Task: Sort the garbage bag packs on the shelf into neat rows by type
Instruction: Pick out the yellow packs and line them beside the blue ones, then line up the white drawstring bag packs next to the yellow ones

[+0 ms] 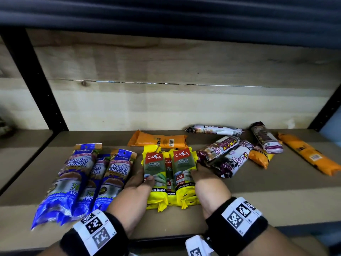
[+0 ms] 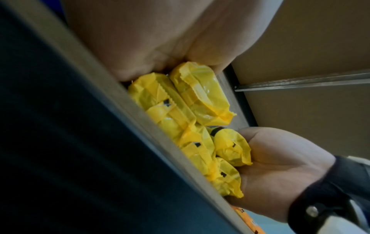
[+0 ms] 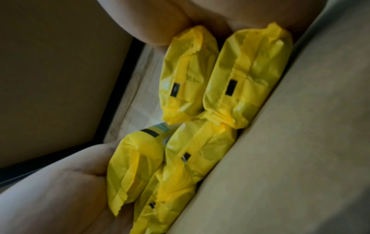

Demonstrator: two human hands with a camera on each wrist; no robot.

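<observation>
On the shelf [image 1: 239, 198], near its front edge, the yellow packs [image 1: 168, 174] lie side by side, long axis running front to back. The wrist views show them stacked in two layers, with the folded yellow ends facing the cameras. The left hand [image 1: 140, 182] presses against the left flank of the bundle with its thumb laid over the top of the leftmost pack; the right hand [image 1: 204, 180] presses against the right flank, thumb on top of the rightmost pack. Both sets of fingers wrap the outer packs, squeezing the group together between the palms.

To the left, just beside the left hand, three blue packs [image 1: 81, 182] lie parallel in a row, overlapping slightly. Behind the yellow group an orange pack [image 1: 158, 141] lies crosswise. To the right, purple-and-white packs [image 1: 227, 156] lie at mixed angles, some touching the right hand's fingers. One more purple-and-white pack [image 1: 215, 129] rests near the back panel. Further right, two more orange packs lie unsorted, one [image 1: 260, 156] partly under a purple pack, one [image 1: 311, 156] apart at a diagonal.

Both wrists carry black bands with printed square markers.
</observation>
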